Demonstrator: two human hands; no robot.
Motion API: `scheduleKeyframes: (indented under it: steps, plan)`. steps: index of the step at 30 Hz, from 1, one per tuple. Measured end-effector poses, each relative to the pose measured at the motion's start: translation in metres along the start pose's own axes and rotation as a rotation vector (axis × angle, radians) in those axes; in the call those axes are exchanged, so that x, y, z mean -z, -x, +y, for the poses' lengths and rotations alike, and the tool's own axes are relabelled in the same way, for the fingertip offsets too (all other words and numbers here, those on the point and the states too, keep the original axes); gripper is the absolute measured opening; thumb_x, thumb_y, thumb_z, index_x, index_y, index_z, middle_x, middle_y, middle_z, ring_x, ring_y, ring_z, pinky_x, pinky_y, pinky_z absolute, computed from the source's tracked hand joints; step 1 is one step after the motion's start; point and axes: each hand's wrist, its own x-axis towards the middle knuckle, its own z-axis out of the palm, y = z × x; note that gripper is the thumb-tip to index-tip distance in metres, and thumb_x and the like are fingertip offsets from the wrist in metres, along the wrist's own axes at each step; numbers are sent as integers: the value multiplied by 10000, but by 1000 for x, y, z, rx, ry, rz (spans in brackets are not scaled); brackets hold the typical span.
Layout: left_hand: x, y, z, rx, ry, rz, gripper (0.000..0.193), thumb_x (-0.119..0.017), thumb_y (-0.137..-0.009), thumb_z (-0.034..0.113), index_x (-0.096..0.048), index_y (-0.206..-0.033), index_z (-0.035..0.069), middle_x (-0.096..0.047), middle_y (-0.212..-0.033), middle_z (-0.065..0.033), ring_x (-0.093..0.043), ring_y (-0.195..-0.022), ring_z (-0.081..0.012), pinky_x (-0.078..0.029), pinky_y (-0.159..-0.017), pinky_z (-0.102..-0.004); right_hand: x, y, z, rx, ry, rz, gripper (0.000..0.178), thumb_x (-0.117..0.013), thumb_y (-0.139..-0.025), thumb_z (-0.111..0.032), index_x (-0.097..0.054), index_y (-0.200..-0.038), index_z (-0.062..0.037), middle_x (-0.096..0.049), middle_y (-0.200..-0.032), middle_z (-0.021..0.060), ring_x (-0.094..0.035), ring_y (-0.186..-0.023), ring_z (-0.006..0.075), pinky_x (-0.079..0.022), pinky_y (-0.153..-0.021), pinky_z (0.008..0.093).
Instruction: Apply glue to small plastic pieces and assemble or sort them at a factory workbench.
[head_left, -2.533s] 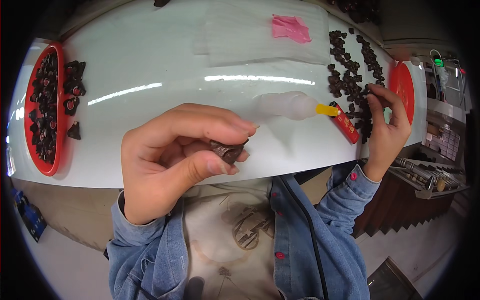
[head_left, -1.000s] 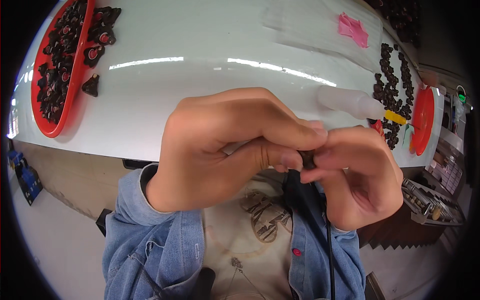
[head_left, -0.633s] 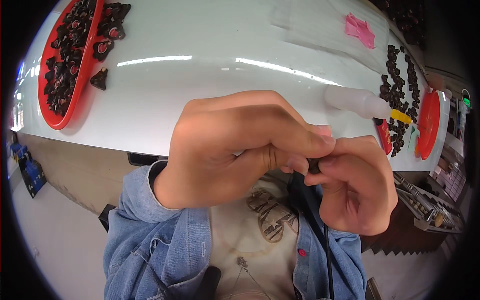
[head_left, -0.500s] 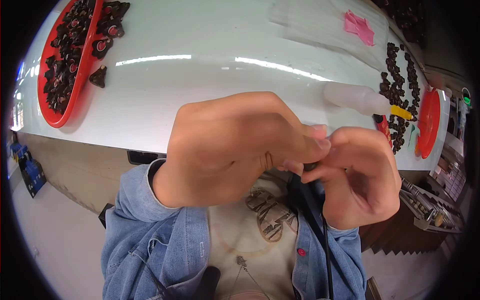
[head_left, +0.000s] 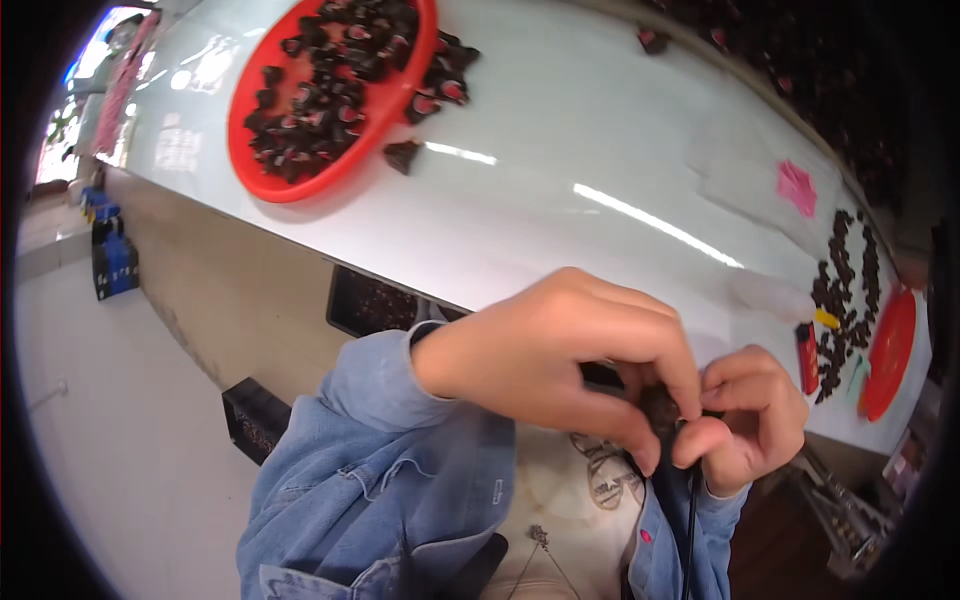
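Note:
In front of my chest, my two hands come together beyond the table's near edge. My left hand (head_left: pixel 575 345) curves its fingers and thumb around a small dark brown lumpy piece (head_left: pixel 660 407). The fingertips cover part of it. Close against it is my right hand (head_left: pixel 757 415), its thumb and index finger drawn together in a pinch. Something dark shows between those fingertips, but I cannot tell whether it belongs to the same piece.
A red basin (head_left: pixel 240 150) full of dark pieces with pink-red spots stands at the left, several loose pieces beside it. Rightward are a pink cloth (head_left: pixel 797 187), a translucent bottle (head_left: pixel 765 295), rows of dark pieces (head_left: pixel 835 290) and a red tray (head_left: pixel 890 355). A black bin (head_left: pixel 255 420) sits below.
My view has swung leftward, so the basin and table appear farther right. My left hand has turned and its fingers have spread around the dark piece, which now shows more.

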Motion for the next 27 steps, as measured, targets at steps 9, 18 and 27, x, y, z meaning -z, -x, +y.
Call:
scheduleKeyframes:
  steps: [9,18,27]
  plan:
    - [120,44,63,147,-1120,600,245,-572,-761,15,-549,-1000,-31,-588,-960,-131,-580,-835,-203,-453,-770,-289,2,24,24,-155,55,210,377,-678,-723,-343,-540,-686,7,-542,-547,79,-495,-472,162,-348,-442,238]
    - [130,35,62,346,-1740,715,243,-545,-804,140,-571,-1019,32,-563,-1012,-146,-566,-872,-275,-437,-777,-321,5,22,25,-107,62,228,281,-663,-746,-238,-542,-659,0,-529,-526,64,-482,-458,162,-332,-434,243]
    - [86,28,78,294,-1762,644,221,-548,-815,143,-580,-992,15,-567,-996,-145,-576,-860,-246,-441,-748,-307,5,21,25,-98,57,246,284,-672,-738,-239,-544,-656,0,-522,-521,57,-463,-445,157,-318,-427,243]
